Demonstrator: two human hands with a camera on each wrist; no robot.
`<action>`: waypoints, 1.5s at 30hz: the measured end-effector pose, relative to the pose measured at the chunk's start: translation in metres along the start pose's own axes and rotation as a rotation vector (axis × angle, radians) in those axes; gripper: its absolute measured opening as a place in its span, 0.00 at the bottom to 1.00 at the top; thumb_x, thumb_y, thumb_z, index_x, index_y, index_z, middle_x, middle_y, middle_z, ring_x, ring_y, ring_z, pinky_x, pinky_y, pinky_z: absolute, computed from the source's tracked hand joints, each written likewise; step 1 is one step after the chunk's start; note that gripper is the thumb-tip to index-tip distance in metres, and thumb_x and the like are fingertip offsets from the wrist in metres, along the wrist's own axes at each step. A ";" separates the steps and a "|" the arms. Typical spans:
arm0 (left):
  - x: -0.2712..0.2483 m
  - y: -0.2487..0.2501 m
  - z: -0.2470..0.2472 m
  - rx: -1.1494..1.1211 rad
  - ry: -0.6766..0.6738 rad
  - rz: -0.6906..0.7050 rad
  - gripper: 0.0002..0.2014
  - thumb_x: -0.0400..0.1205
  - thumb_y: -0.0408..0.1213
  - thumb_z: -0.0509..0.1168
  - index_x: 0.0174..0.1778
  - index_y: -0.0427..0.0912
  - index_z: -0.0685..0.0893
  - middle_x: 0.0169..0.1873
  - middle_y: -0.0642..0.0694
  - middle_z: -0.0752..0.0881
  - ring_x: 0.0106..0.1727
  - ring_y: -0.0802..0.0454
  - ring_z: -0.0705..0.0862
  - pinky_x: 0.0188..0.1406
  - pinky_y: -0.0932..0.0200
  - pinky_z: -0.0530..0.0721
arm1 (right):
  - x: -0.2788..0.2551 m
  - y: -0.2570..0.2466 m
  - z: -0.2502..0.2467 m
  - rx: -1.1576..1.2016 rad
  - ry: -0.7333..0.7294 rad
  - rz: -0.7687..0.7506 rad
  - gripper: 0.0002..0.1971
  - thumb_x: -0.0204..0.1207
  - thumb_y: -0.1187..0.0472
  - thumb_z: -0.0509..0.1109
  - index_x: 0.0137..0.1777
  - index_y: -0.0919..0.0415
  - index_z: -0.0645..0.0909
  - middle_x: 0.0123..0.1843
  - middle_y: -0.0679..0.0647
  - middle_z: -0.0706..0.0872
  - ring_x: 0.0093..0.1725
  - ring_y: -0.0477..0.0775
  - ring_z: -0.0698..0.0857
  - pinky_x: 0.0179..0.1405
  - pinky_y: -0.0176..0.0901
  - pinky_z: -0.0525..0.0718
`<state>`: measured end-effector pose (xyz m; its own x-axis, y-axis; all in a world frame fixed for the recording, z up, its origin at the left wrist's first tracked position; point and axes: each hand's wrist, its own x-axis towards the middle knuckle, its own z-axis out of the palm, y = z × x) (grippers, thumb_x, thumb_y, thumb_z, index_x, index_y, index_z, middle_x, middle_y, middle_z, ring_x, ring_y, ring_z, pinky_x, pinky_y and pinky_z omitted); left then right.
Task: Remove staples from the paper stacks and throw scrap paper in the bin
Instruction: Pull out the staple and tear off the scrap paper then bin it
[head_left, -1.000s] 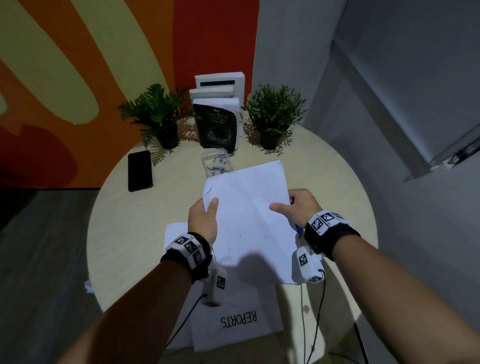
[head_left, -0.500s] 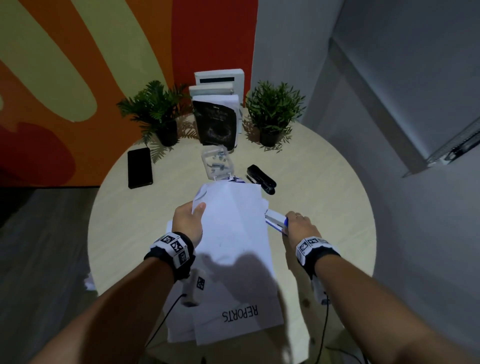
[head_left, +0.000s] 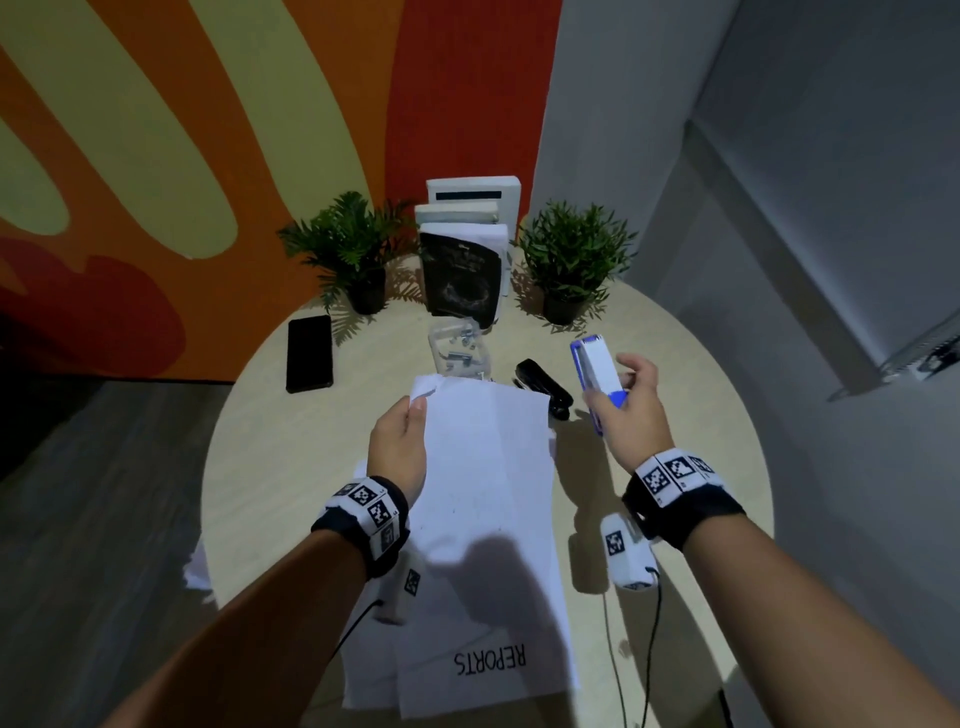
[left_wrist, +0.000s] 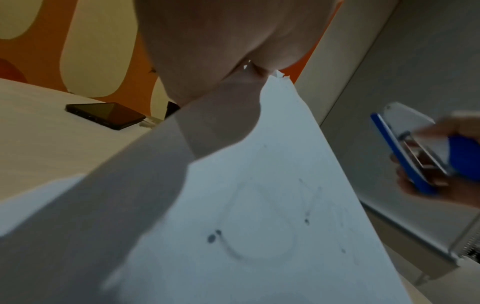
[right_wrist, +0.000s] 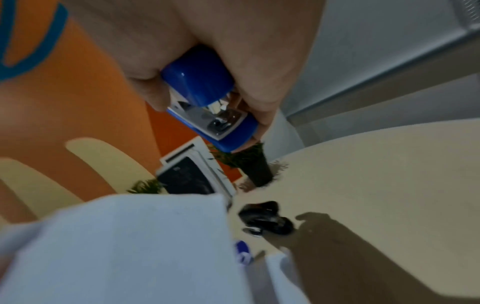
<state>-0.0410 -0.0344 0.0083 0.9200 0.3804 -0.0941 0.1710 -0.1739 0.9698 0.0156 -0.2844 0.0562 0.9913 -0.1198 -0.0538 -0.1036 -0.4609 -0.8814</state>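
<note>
Left hand (head_left: 397, 449) pinches the paper stack (head_left: 488, 499) by its top corner. Right hand (head_left: 631, 415) grips a blue stapler (head_left: 597, 366) above the table (head_left: 675, 395).

Dim indoor light, hand shadows cast on the table (head_left: 291, 467), wide-angle bending at edges, both wrist views soft and blurred.

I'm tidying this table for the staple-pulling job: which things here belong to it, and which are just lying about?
In use:
- paper stack, pinched by the left hand
- blue-and-white stapler, held in the right hand
- REPORTS sheets

Lying about:
- phone
- two plants
- books
- black tool
- clear box
</note>
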 end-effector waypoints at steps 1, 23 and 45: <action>-0.001 0.004 0.003 -0.008 0.002 0.021 0.16 0.92 0.42 0.54 0.65 0.46 0.87 0.60 0.53 0.89 0.63 0.54 0.86 0.66 0.57 0.79 | 0.002 -0.012 0.005 0.057 -0.008 -0.032 0.23 0.77 0.54 0.71 0.70 0.53 0.69 0.56 0.49 0.79 0.47 0.44 0.82 0.44 0.32 0.79; -0.005 0.043 0.015 -0.182 -0.042 0.090 0.10 0.88 0.37 0.63 0.45 0.45 0.87 0.41 0.40 0.91 0.39 0.48 0.86 0.41 0.50 0.85 | 0.006 -0.089 0.074 0.166 -0.035 -0.192 0.13 0.83 0.48 0.64 0.57 0.57 0.78 0.41 0.45 0.82 0.40 0.40 0.80 0.36 0.28 0.74; 0.013 0.003 -0.010 0.331 -0.100 -0.013 0.06 0.87 0.37 0.65 0.46 0.43 0.75 0.30 0.46 0.77 0.31 0.45 0.72 0.32 0.53 0.69 | 0.018 0.010 0.055 -0.437 0.069 0.178 0.22 0.82 0.43 0.59 0.58 0.63 0.76 0.50 0.63 0.85 0.47 0.67 0.84 0.43 0.51 0.81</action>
<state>-0.0317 -0.0209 0.0125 0.9441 0.2968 -0.1434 0.2732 -0.4607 0.8444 0.0365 -0.2421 0.0206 0.9489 -0.2822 -0.1416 -0.3105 -0.7528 -0.5804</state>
